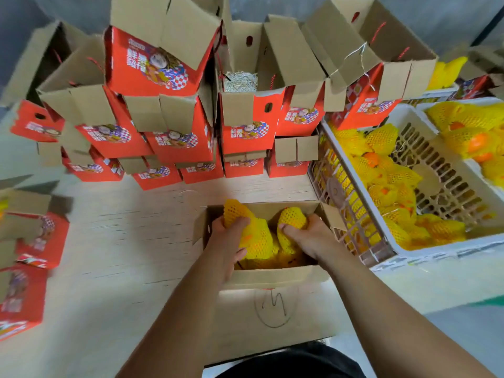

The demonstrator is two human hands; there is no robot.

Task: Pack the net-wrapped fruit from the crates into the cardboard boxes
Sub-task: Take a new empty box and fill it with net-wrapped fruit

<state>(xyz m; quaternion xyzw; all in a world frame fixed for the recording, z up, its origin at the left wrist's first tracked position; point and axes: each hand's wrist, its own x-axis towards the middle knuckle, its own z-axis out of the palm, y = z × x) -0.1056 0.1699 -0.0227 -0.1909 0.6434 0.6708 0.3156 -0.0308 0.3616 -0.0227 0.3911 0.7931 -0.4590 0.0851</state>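
Note:
An open cardboard box (275,279) stands right in front of me on the table, with several yellow net-wrapped fruits inside. My left hand (227,241) grips one net-wrapped fruit (245,216) at the box's left side. My right hand (305,236) grips another net-wrapped fruit (291,218) at the box's right side. Both hands are inside the box opening. To the right, a white plastic crate (354,186) holds many more yellow net-wrapped fruits (387,184).
Red printed cardboard boxes (152,69) with open flaps are stacked across the back of the table; one (240,80) shows straw filling. More red boxes (30,241) lie at the left. A second crate of wrapped fruit (469,137) sits far right.

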